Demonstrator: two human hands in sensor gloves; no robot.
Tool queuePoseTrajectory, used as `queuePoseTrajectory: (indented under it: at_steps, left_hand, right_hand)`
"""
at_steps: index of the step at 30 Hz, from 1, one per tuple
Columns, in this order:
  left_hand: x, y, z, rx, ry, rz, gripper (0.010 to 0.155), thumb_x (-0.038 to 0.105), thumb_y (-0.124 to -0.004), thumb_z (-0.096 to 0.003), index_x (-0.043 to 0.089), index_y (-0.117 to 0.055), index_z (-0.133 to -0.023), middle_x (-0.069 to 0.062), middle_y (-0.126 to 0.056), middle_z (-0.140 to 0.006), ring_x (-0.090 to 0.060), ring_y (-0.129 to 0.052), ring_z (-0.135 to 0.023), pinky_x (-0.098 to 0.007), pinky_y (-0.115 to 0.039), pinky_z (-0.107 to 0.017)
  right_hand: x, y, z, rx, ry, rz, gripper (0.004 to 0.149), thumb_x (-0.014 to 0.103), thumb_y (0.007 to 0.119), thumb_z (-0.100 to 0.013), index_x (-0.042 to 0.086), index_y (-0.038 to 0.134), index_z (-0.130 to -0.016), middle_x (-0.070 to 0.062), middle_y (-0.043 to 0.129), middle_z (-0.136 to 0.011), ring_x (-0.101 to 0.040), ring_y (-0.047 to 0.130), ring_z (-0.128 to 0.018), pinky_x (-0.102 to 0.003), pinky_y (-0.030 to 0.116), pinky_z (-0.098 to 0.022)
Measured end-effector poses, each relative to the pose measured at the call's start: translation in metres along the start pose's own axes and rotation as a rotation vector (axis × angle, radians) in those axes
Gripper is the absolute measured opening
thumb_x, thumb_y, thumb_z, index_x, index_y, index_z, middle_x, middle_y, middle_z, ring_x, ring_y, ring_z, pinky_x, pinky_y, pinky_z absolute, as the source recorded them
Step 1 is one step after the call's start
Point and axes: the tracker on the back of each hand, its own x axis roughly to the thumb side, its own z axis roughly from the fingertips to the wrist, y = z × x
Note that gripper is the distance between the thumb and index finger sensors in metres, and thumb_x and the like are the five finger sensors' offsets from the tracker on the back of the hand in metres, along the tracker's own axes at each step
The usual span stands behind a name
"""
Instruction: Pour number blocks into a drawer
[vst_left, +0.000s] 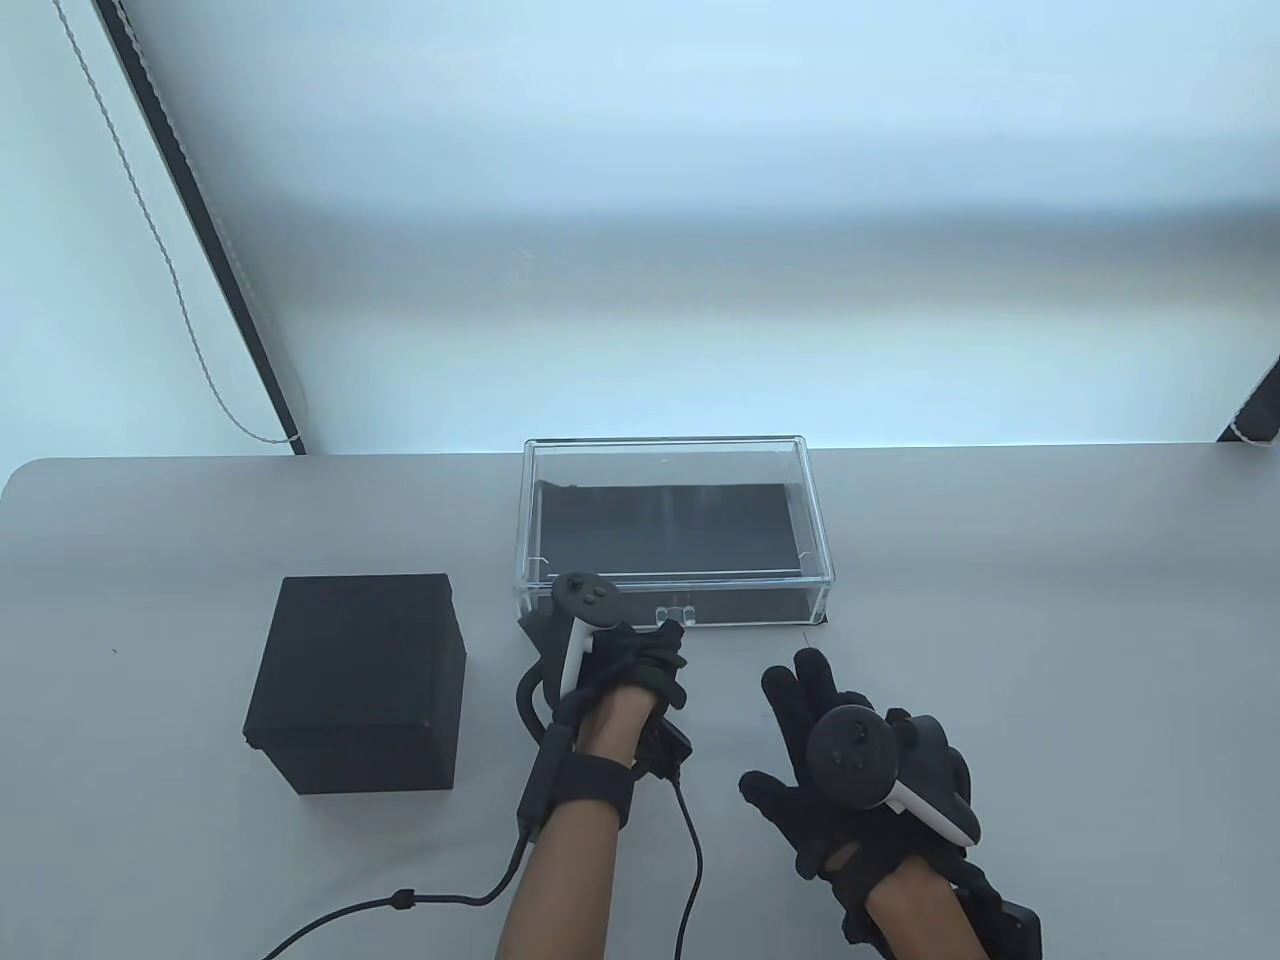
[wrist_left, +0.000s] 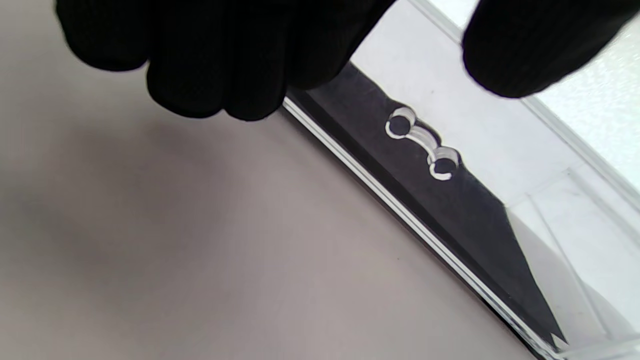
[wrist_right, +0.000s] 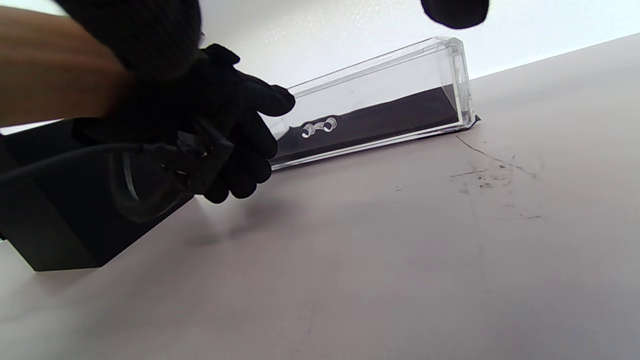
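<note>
A clear acrylic drawer box (vst_left: 676, 530) with a dark floor stands at the table's far middle; it looks closed. Its small clear handle (vst_left: 677, 612) is on the front face and shows in the left wrist view (wrist_left: 424, 145) and the right wrist view (wrist_right: 318, 127). My left hand (vst_left: 630, 665) hovers just in front of the handle, fingers curled, thumb (wrist_left: 525, 55) near the front face, holding nothing. My right hand (vst_left: 840, 760) is open and empty, fingers spread, near the table's front right. A black box (vst_left: 358, 683) stands at the left. No number blocks are visible.
Black cables (vst_left: 430, 900) trail from my left wrist across the table's front. Faint dark scuff marks (wrist_right: 492, 172) lie on the grey table right of the drawer box. A window blind cord (vst_left: 170, 270) hangs behind the table at left.
</note>
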Motion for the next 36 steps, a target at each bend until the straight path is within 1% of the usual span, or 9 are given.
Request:
queuePoseTrajectory:
  at_steps: [7, 11, 14, 17, 21, 26, 27, 29, 36]
  left_hand:
    - [0.008, -0.011, -0.02, 0.009, 0.057, 0.089, 0.076, 0.068, -0.07, -0.0438, 0.013, -0.065, -0.096, -0.022, -0.084, -0.09, -0.041, -0.086, -0.076, -0.061, -0.072, -0.057]
    - [0.01, -0.013, -0.028, 0.008, 0.08, 0.126, 0.073, 0.066, -0.071, -0.043, 0.009, -0.073, -0.09, -0.021, -0.093, -0.08, -0.037, -0.094, -0.067, -0.058, -0.078, -0.053]
    - [0.009, -0.017, -0.032, -0.002, 0.1, 0.199, 0.07, 0.064, -0.073, -0.0429, 0.009, -0.078, -0.086, -0.02, -0.098, -0.073, -0.034, -0.098, -0.061, -0.056, -0.082, -0.049]
    - [0.007, -0.023, -0.037, -0.041, 0.107, 0.286, 0.067, 0.061, -0.075, -0.0428, 0.007, -0.081, -0.083, -0.019, -0.101, -0.069, -0.031, -0.102, -0.057, -0.053, -0.084, -0.046]
    - [0.0, -0.029, -0.039, -0.063, 0.141, 0.408, 0.063, 0.058, -0.077, -0.0437, 0.007, -0.081, -0.081, -0.017, -0.101, -0.067, -0.03, -0.102, -0.055, -0.051, -0.086, -0.042]
    - [-0.008, -0.038, -0.041, -0.09, 0.173, 0.573, 0.057, 0.053, -0.079, -0.0427, 0.008, -0.082, -0.078, -0.012, -0.101, -0.062, -0.027, -0.103, -0.05, -0.049, -0.088, -0.04]
    - [-0.01, -0.041, -0.041, -0.101, 0.181, 0.613, 0.056, 0.053, -0.079, -0.0426, 0.009, -0.082, -0.077, -0.008, -0.101, -0.062, -0.026, -0.103, -0.05, -0.048, -0.088, -0.04]
    - [-0.013, -0.045, -0.041, -0.115, 0.179, 0.668, 0.055, 0.052, -0.078, -0.0426, 0.009, -0.08, -0.077, -0.008, -0.1, -0.061, -0.025, -0.102, -0.049, -0.047, -0.088, -0.039]
    - [-0.014, -0.049, -0.04, -0.096, 0.169, 0.701, 0.055, 0.051, -0.078, -0.0427, 0.009, -0.079, -0.078, -0.007, -0.098, -0.062, -0.025, -0.1, -0.049, -0.046, -0.087, -0.037]
  right_hand:
    - [-0.003, -0.003, 0.001, -0.005, 0.011, -0.016, 0.09, 0.064, 0.072, -0.043, 0.035, 0.01, -0.102, -0.003, 0.004, -0.114, -0.058, 0.04, -0.1, -0.078, 0.025, -0.064]
    - [-0.002, -0.004, 0.001, -0.005, 0.009, -0.015, 0.09, 0.063, 0.073, -0.043, 0.035, 0.01, -0.102, -0.003, 0.004, -0.114, -0.058, 0.041, -0.1, -0.078, 0.026, -0.064]
    - [-0.001, -0.004, 0.001, -0.006, 0.003, -0.008, 0.09, 0.063, 0.073, -0.044, 0.035, 0.01, -0.102, -0.003, 0.005, -0.114, -0.058, 0.041, -0.1, -0.078, 0.026, -0.064]
    - [-0.001, -0.004, 0.001, -0.007, 0.001, -0.011, 0.09, 0.063, 0.073, -0.043, 0.035, 0.01, -0.102, -0.003, 0.005, -0.114, -0.058, 0.041, -0.1, -0.078, 0.026, -0.064]
    - [0.0, -0.005, 0.002, -0.009, -0.001, -0.017, 0.09, 0.063, 0.073, -0.043, 0.034, 0.01, -0.102, -0.003, 0.005, -0.114, -0.058, 0.041, -0.1, -0.078, 0.026, -0.064]
    - [0.0, -0.007, 0.004, -0.018, -0.001, -0.019, 0.09, 0.063, 0.073, -0.044, 0.035, 0.01, -0.102, -0.003, 0.005, -0.115, -0.058, 0.041, -0.1, -0.078, 0.026, -0.064]
    - [-0.001, -0.007, 0.004, -0.017, 0.0, -0.02, 0.09, 0.063, 0.073, -0.044, 0.035, 0.01, -0.102, -0.003, 0.005, -0.115, -0.058, 0.041, -0.1, -0.078, 0.026, -0.064]
    - [-0.001, -0.007, 0.004, -0.017, 0.001, -0.021, 0.09, 0.063, 0.073, -0.044, 0.035, 0.01, -0.102, -0.003, 0.005, -0.115, -0.058, 0.041, -0.1, -0.078, 0.026, -0.064]
    - [0.0, -0.007, 0.004, -0.01, -0.002, -0.023, 0.09, 0.063, 0.073, -0.044, 0.034, 0.011, -0.102, -0.004, 0.005, -0.115, -0.058, 0.041, -0.1, -0.078, 0.026, -0.064]
